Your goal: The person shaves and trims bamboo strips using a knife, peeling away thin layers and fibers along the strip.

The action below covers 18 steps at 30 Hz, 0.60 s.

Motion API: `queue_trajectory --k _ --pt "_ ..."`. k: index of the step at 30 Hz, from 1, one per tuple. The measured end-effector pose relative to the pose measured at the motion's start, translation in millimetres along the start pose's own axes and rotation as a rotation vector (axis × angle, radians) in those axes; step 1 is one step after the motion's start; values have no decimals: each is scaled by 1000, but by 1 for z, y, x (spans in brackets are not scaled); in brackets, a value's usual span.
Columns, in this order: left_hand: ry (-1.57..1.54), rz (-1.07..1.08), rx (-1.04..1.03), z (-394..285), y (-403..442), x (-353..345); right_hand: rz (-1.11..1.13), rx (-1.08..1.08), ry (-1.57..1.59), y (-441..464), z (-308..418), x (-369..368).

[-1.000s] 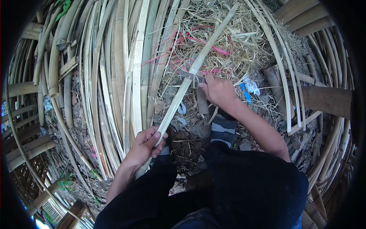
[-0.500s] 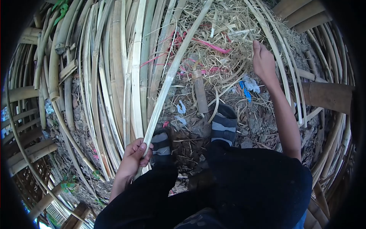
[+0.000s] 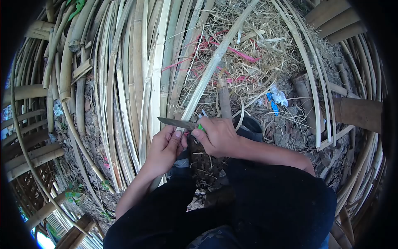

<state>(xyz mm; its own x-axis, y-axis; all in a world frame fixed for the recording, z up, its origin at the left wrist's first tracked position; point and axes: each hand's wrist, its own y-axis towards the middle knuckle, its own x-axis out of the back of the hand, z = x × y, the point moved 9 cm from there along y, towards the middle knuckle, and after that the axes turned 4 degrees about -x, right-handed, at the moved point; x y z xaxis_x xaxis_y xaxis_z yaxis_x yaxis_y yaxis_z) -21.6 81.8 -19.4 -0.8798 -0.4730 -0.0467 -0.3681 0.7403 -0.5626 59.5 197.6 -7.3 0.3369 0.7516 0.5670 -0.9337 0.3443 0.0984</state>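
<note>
My left hand (image 3: 166, 148) is closed around a long, pale bamboo strip (image 3: 215, 60) that slants away from me to the upper right. Just beside it, my right hand (image 3: 218, 136) grips a knife (image 3: 177, 122) by its green handle, of which only a little shows. The dark blade points left and lies across the strip, right above my left thumb. Whether the edge cuts into the bamboo cannot be made out.
Long split bamboo strips (image 3: 137, 74) lie side by side to the left. Shavings (image 3: 257, 54) with pink plastic string (image 3: 240, 53) cover the ground ahead. More thin strips (image 3: 309, 62) and a thick bamboo pole (image 3: 358, 114) are on the right. A blue scrap (image 3: 272, 103) lies near my shoe (image 3: 248, 126).
My right hand has come from the far right to the strip and now shows the knife. My left hand, holding the strip, has moved slightly up and right. The view has shifted a little.
</note>
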Motion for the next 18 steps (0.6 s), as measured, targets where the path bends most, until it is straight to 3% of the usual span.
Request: queue_trajectory --k 7,10,12,15,18 --pt "187 -74 -72 -3 -3 -2 -101 54 -211 1 5 -2" --pt "308 -132 -70 -6 -6 0 -88 -42 -332 10 -13 5" --pt "337 -129 -57 -6 -8 0 -59 -240 -447 18 -40 17" --pt "380 -115 -26 -7 -9 -1 -8 -277 -378 17 -45 21" --pt "396 -116 -48 -8 -8 -3 47 -126 -335 1 -16 4"
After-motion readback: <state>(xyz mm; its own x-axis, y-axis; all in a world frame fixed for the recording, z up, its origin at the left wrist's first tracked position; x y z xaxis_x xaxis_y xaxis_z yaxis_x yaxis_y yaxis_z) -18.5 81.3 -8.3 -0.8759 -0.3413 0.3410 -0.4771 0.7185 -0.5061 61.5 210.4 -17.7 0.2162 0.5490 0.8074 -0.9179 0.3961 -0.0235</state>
